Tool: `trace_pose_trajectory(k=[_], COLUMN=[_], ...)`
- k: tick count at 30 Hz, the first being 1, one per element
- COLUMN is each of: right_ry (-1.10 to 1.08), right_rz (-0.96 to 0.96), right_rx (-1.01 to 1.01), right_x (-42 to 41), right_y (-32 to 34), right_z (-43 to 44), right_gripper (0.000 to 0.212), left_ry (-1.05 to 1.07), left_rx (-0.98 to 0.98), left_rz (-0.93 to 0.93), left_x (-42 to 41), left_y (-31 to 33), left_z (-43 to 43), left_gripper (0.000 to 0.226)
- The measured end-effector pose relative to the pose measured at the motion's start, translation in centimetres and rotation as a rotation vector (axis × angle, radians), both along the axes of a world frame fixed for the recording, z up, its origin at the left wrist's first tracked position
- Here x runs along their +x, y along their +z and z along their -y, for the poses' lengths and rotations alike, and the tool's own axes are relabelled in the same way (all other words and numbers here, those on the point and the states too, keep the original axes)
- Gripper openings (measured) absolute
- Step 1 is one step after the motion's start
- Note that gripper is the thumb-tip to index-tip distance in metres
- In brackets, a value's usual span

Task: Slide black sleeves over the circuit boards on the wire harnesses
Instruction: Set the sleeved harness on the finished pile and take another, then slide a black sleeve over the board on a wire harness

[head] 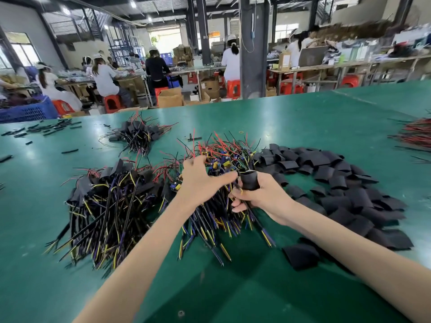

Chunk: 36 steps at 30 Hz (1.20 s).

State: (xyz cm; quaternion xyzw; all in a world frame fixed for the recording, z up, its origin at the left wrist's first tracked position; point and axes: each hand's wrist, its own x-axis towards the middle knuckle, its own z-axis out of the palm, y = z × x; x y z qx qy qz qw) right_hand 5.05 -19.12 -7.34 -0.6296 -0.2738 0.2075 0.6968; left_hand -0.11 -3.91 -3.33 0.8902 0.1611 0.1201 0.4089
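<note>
black sleeve point(249, 181) stands clenched in the right grip point(258, 198) with harness wires point(259, 226) — midway across the green surface point(303, 117), nearer its near edge; left grip point(200, 180) splayed, released, thumb touching the sleeve.

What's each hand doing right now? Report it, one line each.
Left hand: spread over the harness pile; whether it has a grip on any wire cannot be told.
Right hand: closed, holding a black sleeve.
</note>
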Motion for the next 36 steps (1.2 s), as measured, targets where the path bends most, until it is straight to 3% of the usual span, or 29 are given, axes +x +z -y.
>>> trace_pose_trajectory(k=[2,4,6,10,14,17,21,23,24,27,28,33,36], right_ry=[-0.005,-0.016,-0.037,-0.093,-0.237,-0.325,-0.278,-0.223,-0.191,-0.079,-0.038,0.098,0.036], right_rz=[0.044,0.080,0.121,0.190,0.098,0.096,0.162,0.190,0.204,0.209,0.204,0.181,0.190], right_rx=[-0.019,-0.041,-0.066,-0.096,-0.014,0.095,0.151,0.138,0.129,0.092,0.072,0.022,0.057], right_x=[0.1,0.1,0.1,0.1,1.0,1.8,1.3,0.6,0.2,-1.0,-1.4,-2.6,-2.3], right_y=[-0.2,-0.4,-0.5,-0.9,-0.6,0.2,0.8,0.9,0.9,0.9,0.9,0.5,0.3], right_z=[0.1,0.0,-0.1,-0.1,0.2,0.9,1.3,1.2,1.1,0.8,0.7,0.6,0.6], right_gripper=[0.014,0.018,0.019,0.023,0.024,0.023,0.023,0.022,0.022,0.022,0.022,0.022,0.014], left_ry=[-0.019,-0.110,-0.157,-0.150,-0.108,-0.003,0.037,0.057,0.048,-0.120,-0.186,-0.220,-0.178], left_rx=[-0.091,-0.401,-0.594,-0.607,-0.579,-0.358,0.268,0.339,0.153,-0.796,-0.947,-1.252,-1.160], left_rz=[-0.072,-0.103,-0.094,-0.032,0.031,0.104,0.077,0.163,0.177,0.089,0.091,0.296,0.388], left_x=[-0.3,-0.6,-0.7,-0.9,-1.3,-1.4,-1.2,-0.8,-0.6,-0.1,0.1,0.2,-0.6], left_y=[-0.5,-0.6,-0.7,-1.2,-1.7,-1.9,-2.0,-1.7,-1.2,0.7,1.2,3.4,5.3], left_z=[0.4,0.7,0.9,0.7,-0.3,-1.2,-1.6,-1.0,-0.5,0.7,0.7,0.7,-0.4], left_gripper=[0.084,0.076,0.064,0.057,0.062,0.057,0.039,0.031,0.038,0.045,0.042,0.029,0.029])
